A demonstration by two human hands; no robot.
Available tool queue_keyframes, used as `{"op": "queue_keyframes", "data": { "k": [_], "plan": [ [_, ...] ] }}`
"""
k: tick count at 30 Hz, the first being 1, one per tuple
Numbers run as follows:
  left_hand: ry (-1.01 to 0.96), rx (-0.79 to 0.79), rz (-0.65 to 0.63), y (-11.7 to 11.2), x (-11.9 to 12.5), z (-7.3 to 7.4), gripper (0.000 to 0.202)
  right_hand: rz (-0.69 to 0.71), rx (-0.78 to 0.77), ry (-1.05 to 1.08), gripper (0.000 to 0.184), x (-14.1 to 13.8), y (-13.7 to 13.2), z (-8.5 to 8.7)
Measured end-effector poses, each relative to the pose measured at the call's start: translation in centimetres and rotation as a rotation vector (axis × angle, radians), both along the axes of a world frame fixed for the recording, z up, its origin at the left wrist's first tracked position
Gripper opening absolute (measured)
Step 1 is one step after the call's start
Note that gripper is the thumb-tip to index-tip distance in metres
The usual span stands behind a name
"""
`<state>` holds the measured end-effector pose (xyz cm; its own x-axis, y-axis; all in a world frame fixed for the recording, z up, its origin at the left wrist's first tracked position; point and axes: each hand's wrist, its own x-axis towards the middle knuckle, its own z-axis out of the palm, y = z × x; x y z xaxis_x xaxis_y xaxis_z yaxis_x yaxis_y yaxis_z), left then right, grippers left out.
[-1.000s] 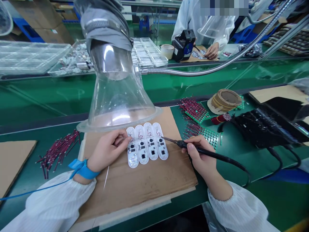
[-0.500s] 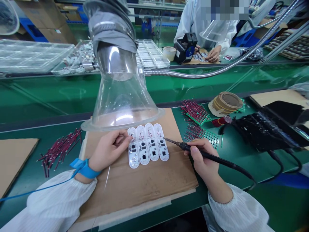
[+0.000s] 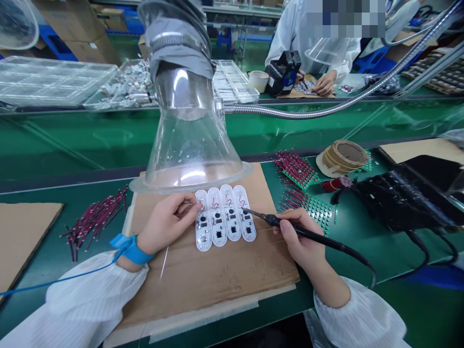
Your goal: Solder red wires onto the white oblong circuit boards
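My right hand (image 3: 302,237) grips a soldering iron (image 3: 275,221) like a pen. Its tip is over the rightmost of several white oval circuit boards (image 3: 232,224), near the red wires; whether it touches cannot be made out. The boards lie side by side, with black parts on their lower halves. My left hand (image 3: 170,217) is closed in a pinch at the upper end of the leftmost board. A thin silvery solder wire (image 3: 164,263) trails from below this hand; its end at the fingertips is hidden. A blue wrist strap (image 3: 132,250) circles my left wrist.
A cardboard sheet (image 3: 224,285) lies under the boards. Above them hangs a clear fume hood (image 3: 195,150). Dark red wires (image 3: 96,217) lie left; wired green boards (image 3: 297,169), a tape roll (image 3: 342,157) and a black box (image 3: 395,198) stand right. A co-worker's hand (image 3: 325,83) shows across the bench.
The soldering iron's tip has shifted left, from the rightmost board's edge to over its surface. My left hand keeps its pinch by the leftmost board. The whole view has shifted slightly.
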<state>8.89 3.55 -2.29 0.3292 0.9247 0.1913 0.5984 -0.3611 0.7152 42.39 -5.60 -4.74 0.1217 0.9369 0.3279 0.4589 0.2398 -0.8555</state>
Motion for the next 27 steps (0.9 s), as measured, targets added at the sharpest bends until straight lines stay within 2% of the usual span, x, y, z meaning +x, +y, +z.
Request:
{"op": "queue_keyframes", "data": {
  "k": [8,13,15,17,21,27],
  "plan": [
    [-0.019,0.038,-0.086,0.1,0.2,-0.1,0.016,0.017,0.034,-0.116,0.023,0.2,0.4,0.4],
    [-0.031,0.091,0.083,0.1,-0.2,-0.3,0.019,0.108,0.042,-0.222,0.017,0.8,1.4,2.7],
    [-0.031,0.111,0.137,0.3,-0.4,-0.4,0.022,0.122,0.059,-0.186,0.019,0.8,1.8,3.5],
    [-0.035,0.116,0.141,0.4,-0.5,-0.4,0.023,0.079,0.107,-0.063,0.023,0.5,2.2,3.8],
    [-0.045,0.122,0.132,0.6,-0.4,-0.5,0.020,-0.023,0.197,0.130,0.031,-1.1,2.7,2.9],
    [-0.022,0.105,0.113,0.6,-0.4,-0.5,0.022,0.047,0.095,0.046,0.032,-1.6,2.7,0.5]
  ]
}}
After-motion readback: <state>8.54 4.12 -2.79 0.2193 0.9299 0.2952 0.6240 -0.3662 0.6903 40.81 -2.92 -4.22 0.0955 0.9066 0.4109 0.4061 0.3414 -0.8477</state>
